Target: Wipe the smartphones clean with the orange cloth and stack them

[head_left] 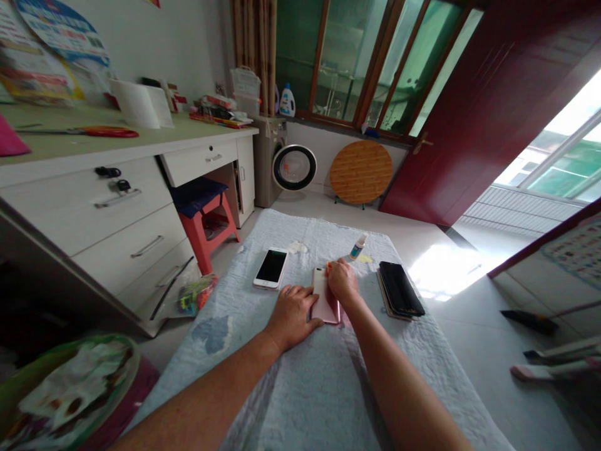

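Note:
A rose-gold smartphone (323, 307) lies back up on the cloth-covered table, its camera end pointing away from me. My left hand (291, 316) grips its left edge, with the thumb by the near corner. On the phone's upper right part rests my right hand (342, 280), fingers curled around a small orange piece (329, 267) that is mostly hidden, so its kind is unclear. Just beyond that hand stands a small clear spray bottle (358, 247) with a label. A white smartphone (271, 268) lies screen up to the left. On the right, a black smartphone (400, 288) lies on another flat device.
A light blue quilted cloth (300, 388) covers the table. Left of it are a bin (134, 369) with waste, a red stool (206, 232) and a white desk (136, 219). Behind stand a washing machine (267, 163) with its door open and a round wooden tabletop (361, 172).

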The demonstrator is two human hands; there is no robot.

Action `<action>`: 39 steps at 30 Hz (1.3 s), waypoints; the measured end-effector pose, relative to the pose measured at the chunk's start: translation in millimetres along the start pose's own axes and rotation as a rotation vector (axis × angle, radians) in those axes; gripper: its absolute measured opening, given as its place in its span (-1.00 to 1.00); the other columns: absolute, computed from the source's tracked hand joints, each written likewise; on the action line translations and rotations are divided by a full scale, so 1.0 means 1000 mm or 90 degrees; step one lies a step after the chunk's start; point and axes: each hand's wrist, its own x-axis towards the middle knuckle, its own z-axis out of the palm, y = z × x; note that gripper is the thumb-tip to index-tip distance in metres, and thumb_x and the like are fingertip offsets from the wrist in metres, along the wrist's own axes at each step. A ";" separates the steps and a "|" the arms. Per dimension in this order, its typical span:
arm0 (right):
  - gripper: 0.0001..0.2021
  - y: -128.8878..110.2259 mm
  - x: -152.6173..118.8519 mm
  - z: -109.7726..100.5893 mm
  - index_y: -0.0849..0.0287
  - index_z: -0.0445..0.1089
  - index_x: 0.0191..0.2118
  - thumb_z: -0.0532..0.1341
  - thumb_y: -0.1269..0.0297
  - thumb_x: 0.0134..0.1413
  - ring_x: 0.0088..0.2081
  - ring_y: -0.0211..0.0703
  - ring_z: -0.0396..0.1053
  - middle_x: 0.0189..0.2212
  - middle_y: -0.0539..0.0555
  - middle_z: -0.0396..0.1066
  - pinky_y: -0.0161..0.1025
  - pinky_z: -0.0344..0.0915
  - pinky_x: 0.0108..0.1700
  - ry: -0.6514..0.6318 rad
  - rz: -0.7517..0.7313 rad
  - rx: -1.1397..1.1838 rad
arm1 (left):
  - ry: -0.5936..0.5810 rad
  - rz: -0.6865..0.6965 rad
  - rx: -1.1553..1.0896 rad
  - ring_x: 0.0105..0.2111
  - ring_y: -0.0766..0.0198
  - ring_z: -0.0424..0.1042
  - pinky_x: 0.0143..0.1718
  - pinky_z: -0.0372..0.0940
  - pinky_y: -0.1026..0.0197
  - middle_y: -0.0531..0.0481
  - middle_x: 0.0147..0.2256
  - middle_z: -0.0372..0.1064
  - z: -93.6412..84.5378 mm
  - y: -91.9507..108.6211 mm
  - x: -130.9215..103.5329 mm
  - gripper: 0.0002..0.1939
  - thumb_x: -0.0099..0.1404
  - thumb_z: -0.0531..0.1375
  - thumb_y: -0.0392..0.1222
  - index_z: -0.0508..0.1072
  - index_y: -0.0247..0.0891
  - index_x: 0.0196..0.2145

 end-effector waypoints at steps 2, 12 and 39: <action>-0.67 -0.005 0.001 0.002 0.20 0.50 -0.26 -0.03 0.33 0.30 -0.32 -0.22 0.32 -0.27 0.15 0.39 -0.29 0.10 -0.32 0.000 -0.019 0.006 | 0.001 0.003 -0.001 -0.03 -0.05 0.33 0.04 0.12 -0.09 -0.13 0.02 0.38 0.000 0.000 0.000 -0.50 0.16 0.26 0.17 0.45 -0.14 -0.02; -0.68 -0.026 0.006 0.006 0.13 0.50 -0.12 0.00 0.31 0.29 -0.27 -0.19 0.37 -0.20 0.14 0.38 -0.30 0.13 -0.31 -0.032 -0.043 0.024 | 0.004 0.001 -0.012 -0.05 -0.04 0.33 0.02 0.15 -0.06 -0.10 0.01 0.41 -0.001 0.000 -0.001 -0.44 0.14 0.29 0.14 0.41 -0.13 0.05; -0.68 -0.036 0.012 -0.003 0.10 0.50 -0.07 0.00 0.35 0.29 -0.17 -0.19 0.39 -0.12 0.13 0.35 -0.34 0.22 -0.14 -0.131 -0.163 -0.009 | 0.025 -0.015 0.003 0.00 -0.03 0.34 0.06 0.16 -0.06 -0.12 0.06 0.40 0.002 0.001 -0.001 -0.49 0.11 0.34 0.05 0.48 -0.21 -0.01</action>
